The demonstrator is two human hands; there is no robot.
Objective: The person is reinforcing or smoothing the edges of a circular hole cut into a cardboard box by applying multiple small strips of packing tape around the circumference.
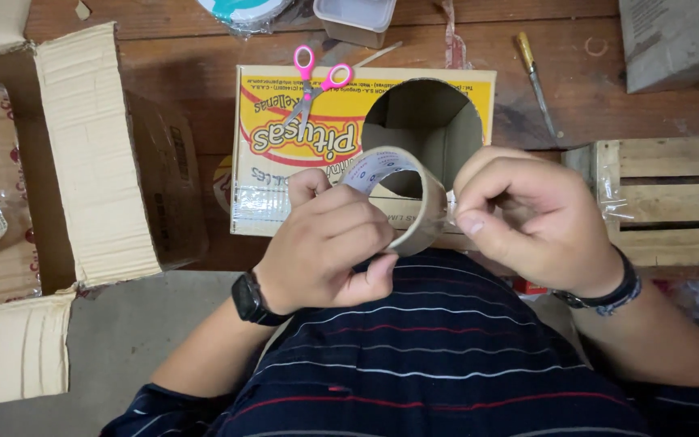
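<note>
Yellow flat carton [285, 146] with round cutout lies on table [204, 48] (pink scissors [315, 81] atop). Left hand [325, 243] fingers grasp tape roll [402, 198] above it; right hand [527, 218] fingers pinch roll's edge.

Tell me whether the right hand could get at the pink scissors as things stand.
Probably not straight away: the right hand is pinching the tape roll. The pink scissors lie uncovered on the yellow box, beyond the roll.

Worn wooden tabletop [592, 97], grey floor [123, 340], slatted wooden crate [665, 202] alongside.
</note>
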